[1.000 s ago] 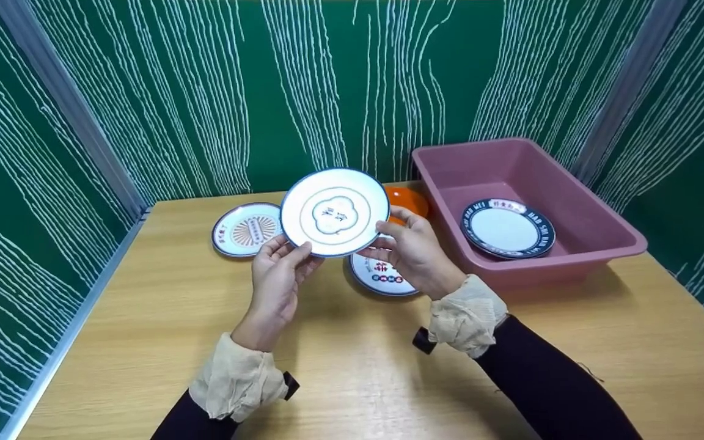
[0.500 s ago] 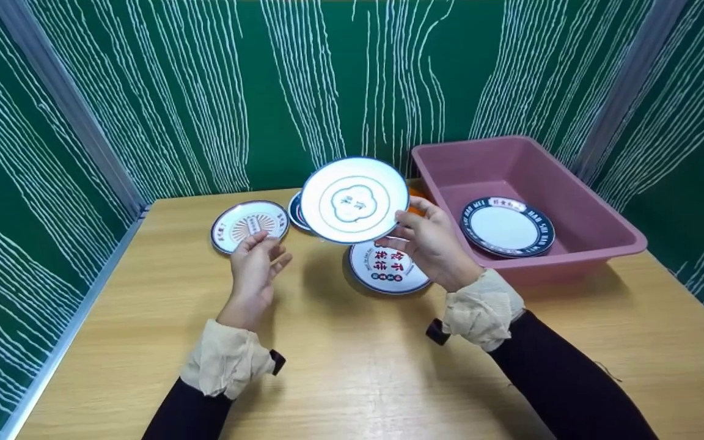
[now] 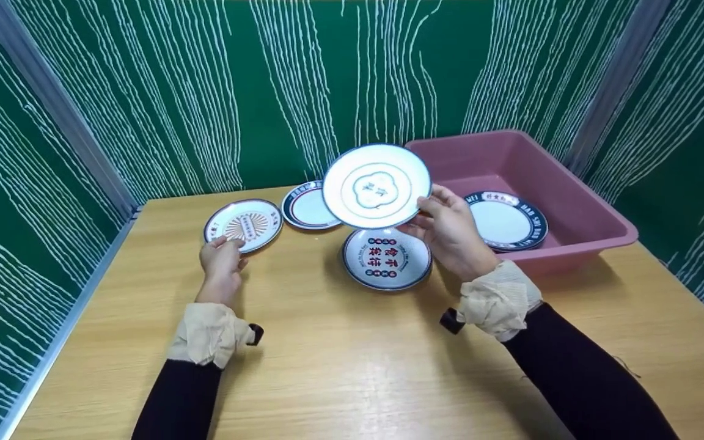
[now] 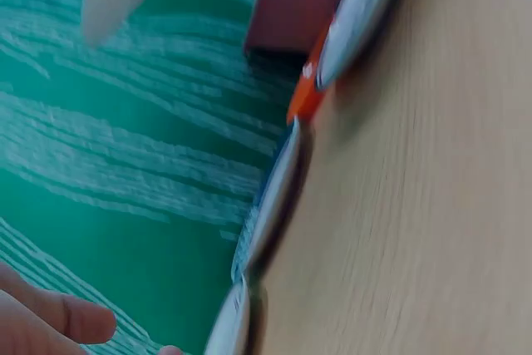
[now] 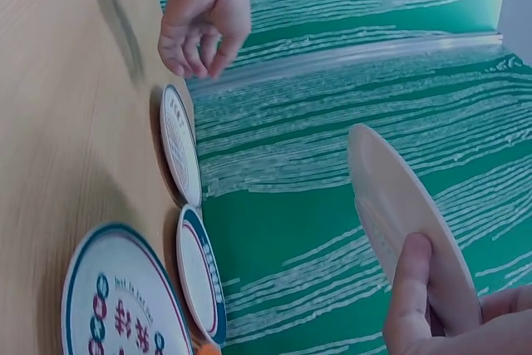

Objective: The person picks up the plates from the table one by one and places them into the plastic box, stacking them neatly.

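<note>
My right hand (image 3: 457, 235) pinches a white plate (image 3: 361, 157) by its right edge, thumb on the face. This plate has a thin blue rim and a flower-shaped outline in its middle; it is held up tilted above the table. My left hand (image 3: 220, 266) is at the near side of a plate with a sunburst print (image 3: 260, 223). In the right wrist view, the left hand's fingers (image 5: 193, 54) hang loosely curled, apart from that plate and holding nothing. A plate with red lettering (image 3: 387, 263) lies partly under the raised one.
A white plate with a dark blue rim (image 3: 309, 211) lies at the back. Right of it stands a pink plastic tub (image 3: 578, 183), holding a black-rimmed plate (image 3: 505, 225). An orange object (image 4: 307, 93) shows behind the plates in the left wrist view. Green walls (image 3: 291, 91) enclose the table.
My left hand has let go of the raised plate and moved left to the sunburst plate. My right hand has carried the raised plate to the right, uncovering the dark-rimmed plate.
</note>
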`<move>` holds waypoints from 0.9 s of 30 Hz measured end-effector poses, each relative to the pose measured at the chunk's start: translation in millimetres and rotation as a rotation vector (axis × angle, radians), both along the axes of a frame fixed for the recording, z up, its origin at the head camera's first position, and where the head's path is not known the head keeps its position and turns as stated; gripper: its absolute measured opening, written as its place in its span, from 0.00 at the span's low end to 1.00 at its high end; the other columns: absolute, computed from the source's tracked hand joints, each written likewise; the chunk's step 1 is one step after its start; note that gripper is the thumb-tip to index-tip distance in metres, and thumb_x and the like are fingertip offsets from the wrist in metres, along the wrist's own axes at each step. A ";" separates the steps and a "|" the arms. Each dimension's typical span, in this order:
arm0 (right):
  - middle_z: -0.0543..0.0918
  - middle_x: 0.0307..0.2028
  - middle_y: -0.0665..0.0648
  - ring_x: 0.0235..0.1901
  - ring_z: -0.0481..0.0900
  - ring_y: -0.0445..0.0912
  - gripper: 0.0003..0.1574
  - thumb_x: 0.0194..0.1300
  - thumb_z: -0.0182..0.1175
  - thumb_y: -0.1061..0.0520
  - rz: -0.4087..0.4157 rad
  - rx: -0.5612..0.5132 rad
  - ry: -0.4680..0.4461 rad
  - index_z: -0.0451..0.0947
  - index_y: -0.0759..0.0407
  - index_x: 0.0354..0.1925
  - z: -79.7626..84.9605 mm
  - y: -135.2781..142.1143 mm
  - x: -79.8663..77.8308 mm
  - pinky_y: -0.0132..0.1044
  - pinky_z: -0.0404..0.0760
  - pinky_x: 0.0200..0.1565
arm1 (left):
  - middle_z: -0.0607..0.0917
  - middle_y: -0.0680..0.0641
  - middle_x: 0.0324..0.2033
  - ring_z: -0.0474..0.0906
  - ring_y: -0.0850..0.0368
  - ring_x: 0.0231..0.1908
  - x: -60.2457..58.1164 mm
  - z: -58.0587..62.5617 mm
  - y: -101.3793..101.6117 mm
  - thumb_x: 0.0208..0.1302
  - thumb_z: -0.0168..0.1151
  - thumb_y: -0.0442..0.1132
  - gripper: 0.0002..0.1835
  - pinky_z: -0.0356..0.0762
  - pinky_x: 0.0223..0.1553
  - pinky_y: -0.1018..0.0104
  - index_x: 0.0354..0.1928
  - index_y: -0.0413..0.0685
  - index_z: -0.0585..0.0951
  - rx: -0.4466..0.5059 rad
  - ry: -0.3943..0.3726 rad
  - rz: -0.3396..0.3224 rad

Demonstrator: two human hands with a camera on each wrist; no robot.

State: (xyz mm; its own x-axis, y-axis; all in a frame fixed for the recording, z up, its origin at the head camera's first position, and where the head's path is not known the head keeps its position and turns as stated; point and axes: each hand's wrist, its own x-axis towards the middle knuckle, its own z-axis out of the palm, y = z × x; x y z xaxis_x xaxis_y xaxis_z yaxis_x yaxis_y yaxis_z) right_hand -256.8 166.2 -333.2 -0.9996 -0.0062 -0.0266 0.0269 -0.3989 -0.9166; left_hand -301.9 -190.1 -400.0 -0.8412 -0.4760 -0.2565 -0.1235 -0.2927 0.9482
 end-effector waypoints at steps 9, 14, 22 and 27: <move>0.76 0.56 0.60 0.41 0.81 0.48 0.22 0.82 0.42 0.61 -0.090 -0.053 -0.010 0.59 0.60 0.70 -4.5 27.3 -5.8 0.40 0.86 0.49 | 0.68 0.42 0.65 0.74 0.60 0.37 -17.2 -1.3 -21.6 0.69 0.59 0.28 0.36 0.80 0.33 0.73 0.75 0.36 0.58 -0.069 -0.151 -0.036; 0.72 0.60 0.58 0.48 0.78 0.49 0.23 0.83 0.41 0.60 -0.184 -0.109 -0.055 0.59 0.59 0.71 -3.8 38.8 -10.0 0.38 0.85 0.50 | 0.65 0.40 0.70 0.70 0.55 0.52 -24.7 -6.2 -26.2 0.70 0.58 0.29 0.37 0.79 0.52 0.65 0.77 0.38 0.53 -0.196 -0.235 -0.033; 0.73 0.57 0.55 0.47 0.75 0.47 0.25 0.83 0.37 0.58 -0.318 -0.178 -0.093 0.58 0.58 0.74 -6.0 62.9 -21.9 0.36 0.82 0.42 | 0.71 0.43 0.64 0.75 0.59 0.44 -36.6 -16.5 -34.8 0.66 0.59 0.22 0.38 0.83 0.52 0.68 0.75 0.39 0.56 -0.135 -0.264 0.011; 0.74 0.55 0.54 0.43 0.76 0.47 0.24 0.83 0.36 0.58 -0.379 -0.242 -0.131 0.59 0.56 0.72 -8.0 82.0 -28.5 0.36 0.82 0.37 | 0.75 0.45 0.51 0.79 0.60 0.35 -40.5 -20.7 -39.3 0.61 0.55 0.16 0.39 0.85 0.46 0.70 0.75 0.37 0.58 -0.020 -0.220 0.009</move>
State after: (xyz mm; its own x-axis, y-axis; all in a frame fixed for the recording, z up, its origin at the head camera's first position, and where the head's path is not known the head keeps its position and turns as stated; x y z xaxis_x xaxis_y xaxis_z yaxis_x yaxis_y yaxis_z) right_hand -285.3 248.2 -341.3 -0.9208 0.3376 -0.1953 -0.0533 -0.6048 -0.7946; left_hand -342.4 -229.4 -420.7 -0.7619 -0.4898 -0.4238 -0.3255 -0.2761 0.9043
